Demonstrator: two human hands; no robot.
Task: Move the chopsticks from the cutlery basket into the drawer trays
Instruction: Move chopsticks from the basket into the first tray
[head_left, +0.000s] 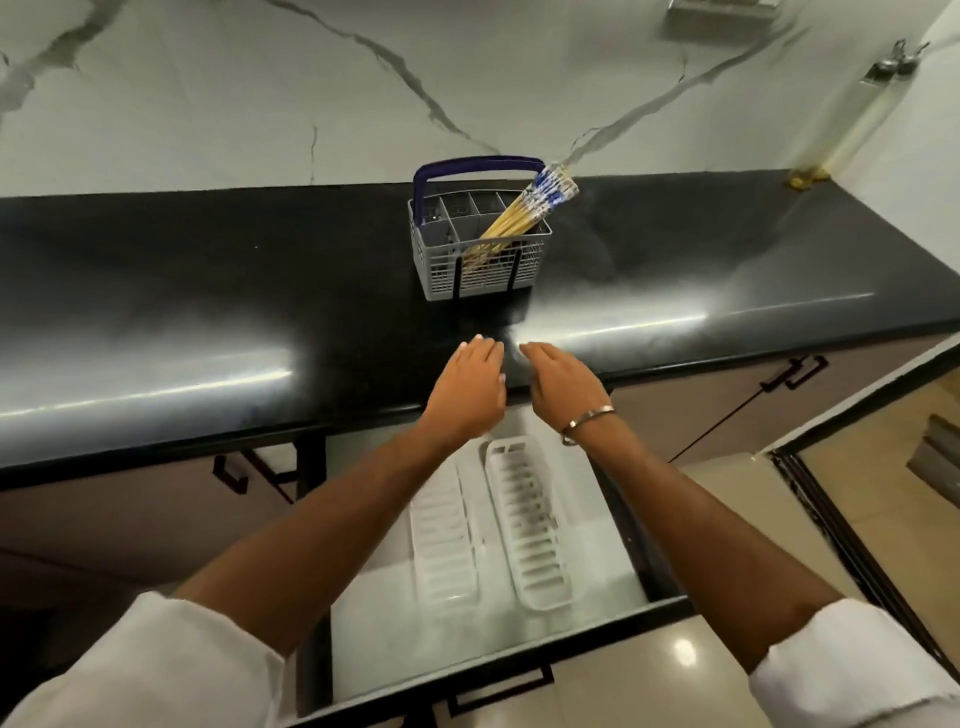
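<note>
Reaching forward over the front edge of the black countertop (156, 291), both hands are empty. The left hand (470, 387) and the right hand (563, 387) are flat and open, fingers stretched out, palms down, close beside each other but not touching. They hold nothing.

All the chopsticks (524, 215) stand as one bundle in the grey cutlery basket (480, 244), in a compartment on its right side. They lean to the right, and their blue-patterned ends pass over the basket's rim, near its blue handle (475, 166). The basket sits in the middle of the countertop, nearer to the back edge, apart from the hands.

Below the front edge, the drawer (519, 631) is pulled out. Two long white slotted trays lie in it side by side: the left tray (444, 545) and the right tray (527, 525). As far as I can see, both have no chopsticks in them, though the arms cover their far ends.

So I judge the task is at its very start: the drawer is open and ready, but no chopstick is moved yet. The whole bundle is left to carry.
</note>
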